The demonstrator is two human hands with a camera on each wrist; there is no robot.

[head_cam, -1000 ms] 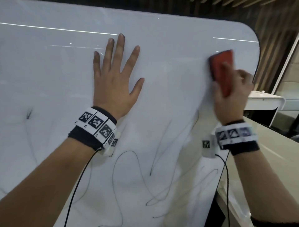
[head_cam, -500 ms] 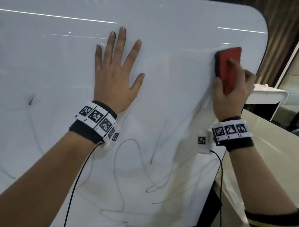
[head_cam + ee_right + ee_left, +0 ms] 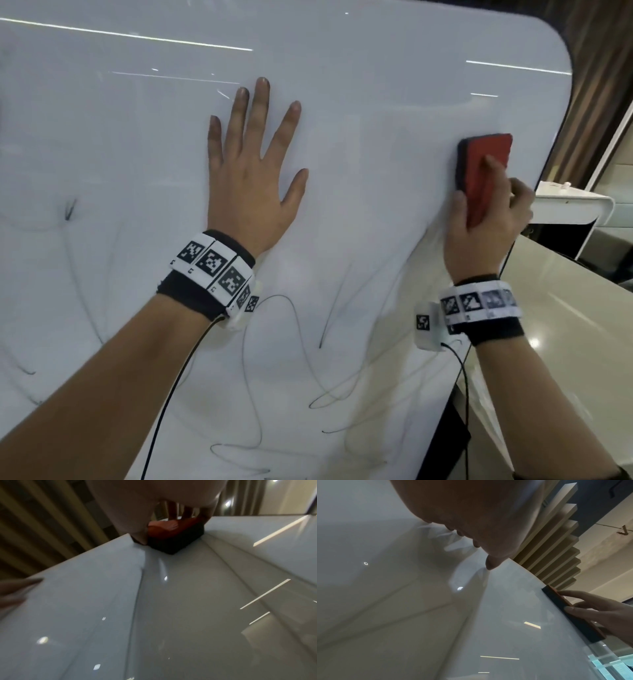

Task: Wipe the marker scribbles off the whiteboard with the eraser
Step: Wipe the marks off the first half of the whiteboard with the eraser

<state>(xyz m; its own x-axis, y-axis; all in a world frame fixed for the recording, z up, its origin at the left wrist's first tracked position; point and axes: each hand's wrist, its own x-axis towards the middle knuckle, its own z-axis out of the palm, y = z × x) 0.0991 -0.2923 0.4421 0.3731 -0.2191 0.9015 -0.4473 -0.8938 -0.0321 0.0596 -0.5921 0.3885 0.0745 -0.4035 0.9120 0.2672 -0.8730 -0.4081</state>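
Since a second ago your right hand [image 3: 486, 222] has drawn the eraser [image 3: 483, 171] down the whiteboard's [image 3: 376, 102] right edge. It's light with a soft pad, probably felt; grip its sides. Your left hand [image 3: 250, 178] lies flat, fingers spread, bracing the board.

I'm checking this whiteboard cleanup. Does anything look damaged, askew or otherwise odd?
Nothing stands out. The right hand grips the red eraser against the whiteboard, the left hand lies flat on it, and the marker scribbles remain lower down.
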